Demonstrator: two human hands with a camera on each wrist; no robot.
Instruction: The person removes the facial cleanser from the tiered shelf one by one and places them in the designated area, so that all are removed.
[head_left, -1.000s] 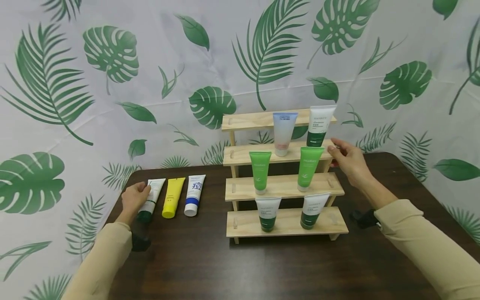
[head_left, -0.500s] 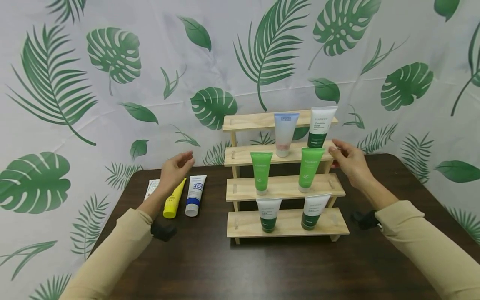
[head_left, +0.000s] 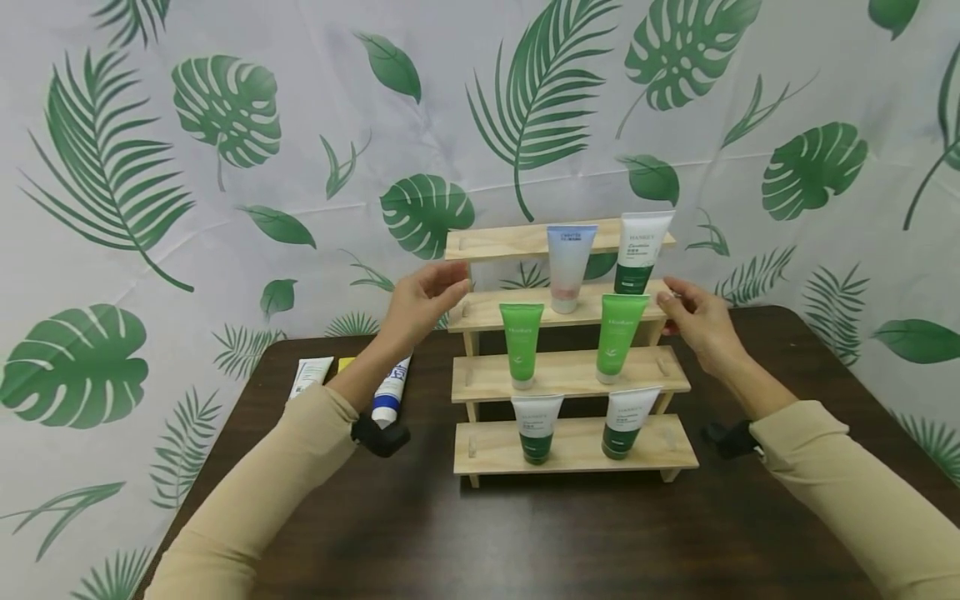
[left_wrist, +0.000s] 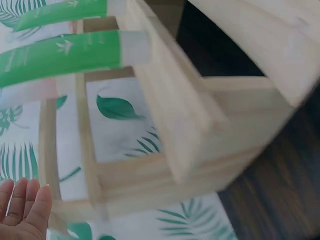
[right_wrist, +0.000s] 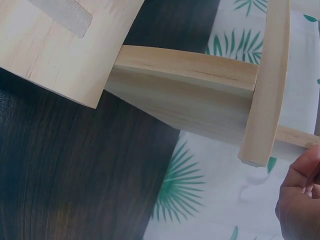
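Head view: two hands at the two ends of a wooden rack (head_left: 570,375) on a dark table (head_left: 525,533).

The left hand (head_left: 423,302) is beside the left end of the second shelf from the top, fingers loosely spread and holding nothing; whether it touches the wood I cannot tell. The right hand (head_left: 693,317) is at the right end of the same shelf, fingers bent at the edge, and a real grip I cannot confirm. The rack stands upright on the table and carries six tubes, two green tubes (head_left: 521,342) on the third shelf. Behind the left arm, a blue-white tube (head_left: 388,396) and a white tube (head_left: 309,375) lie on the table.
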